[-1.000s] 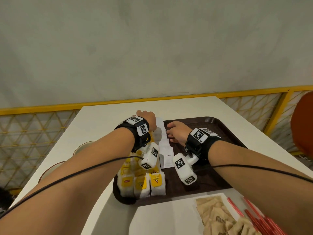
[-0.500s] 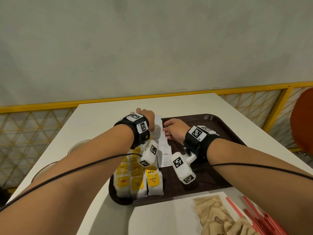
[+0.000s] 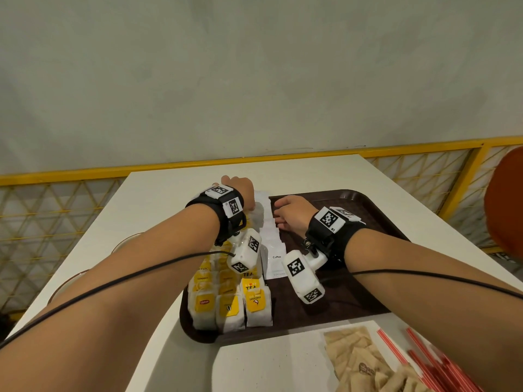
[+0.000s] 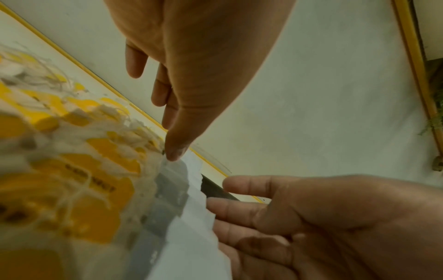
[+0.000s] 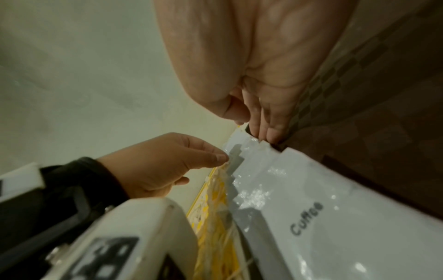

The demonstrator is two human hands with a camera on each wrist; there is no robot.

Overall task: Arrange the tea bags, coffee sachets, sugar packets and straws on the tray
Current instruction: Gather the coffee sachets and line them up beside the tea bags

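On the brown tray [image 3: 353,199], at its far left part, a row of white coffee sachets [image 3: 276,257] overlapping like tiles, the nearest one marked "Coffee". Just left of it, three close rows of yellow-tagged tea bags [image 3: 229,304], reaching to the near rim. Both hands at the far end of the sachet row: left hand [image 3: 240,190] with fingers loosely curled, the thumb tip touching the left edge where sachets meet tea bags; from the wrist views, pinching or only touching cannot be told. Right hand [image 3: 291,213] with fingers nearly straight and together, pressing flat against the right edge of the row, holding nothing. Off the tray, on the bench [image 3: 158,193] near the bottom right, brown sugar packets [image 3: 359,360] in a loose heap, red straws [image 3: 424,360] beside them.

Probably the step of squaring the sachet row between two hands. Sachets look light, thin and glossy, so likely slippery on each other; better to push on the edges with flat fingers than to lift, or to pinch one by the sealed end. Tea bags soft, with loose strings and tags, easy to snag and drag out of line. Sugar packets also light paper, best taken few at once by the short edges. Straws stiff but ready to roll, best gathered as one bundle at the middle.
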